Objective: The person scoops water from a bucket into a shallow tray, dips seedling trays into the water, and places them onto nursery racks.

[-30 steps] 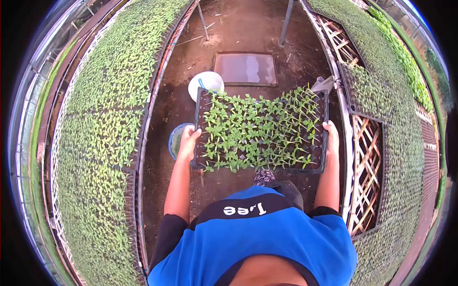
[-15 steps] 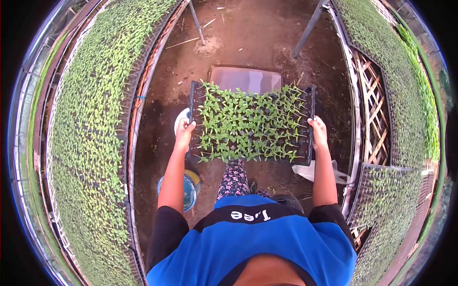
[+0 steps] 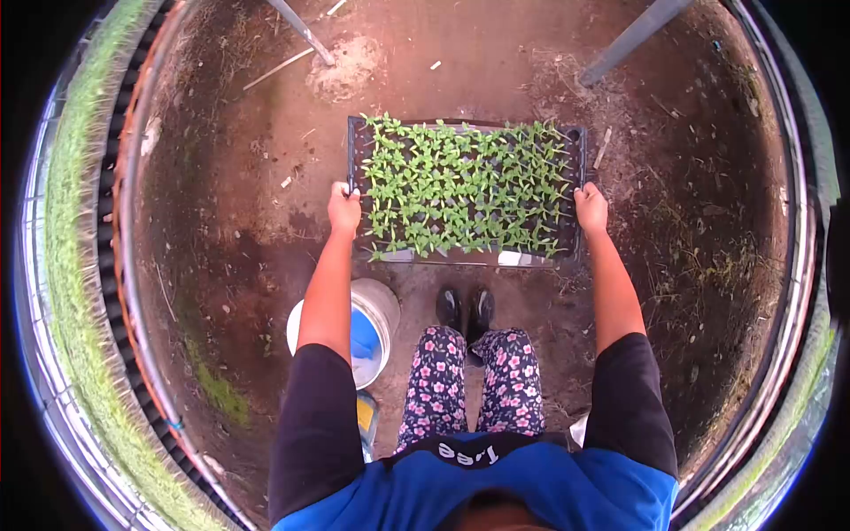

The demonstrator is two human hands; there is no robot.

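Observation:
A black seedling tray (image 3: 356,146) full of small green seedlings (image 3: 469,190) is held level in front of my legs. My left hand (image 3: 343,211) is closed on its left edge, thumb on top. On the opposite edge my right hand (image 3: 591,209) grips the rim, fingers mostly hidden underneath. Beneath the tray, strips of a shiny rectangular basin (image 3: 469,257) on the ground show; the tray covers most of it.
A white bucket (image 3: 387,308) with something blue inside stands by my left forearm. My dark boots (image 3: 449,308) are on bare soil. Metal posts (image 3: 633,44) rise ahead. Raised beds of seedlings (image 3: 75,265) line the left side.
The view has tilted down and turned to face the ground more squarely. The tray now hangs over the basin and covers most of it. Both hands keep their hold.

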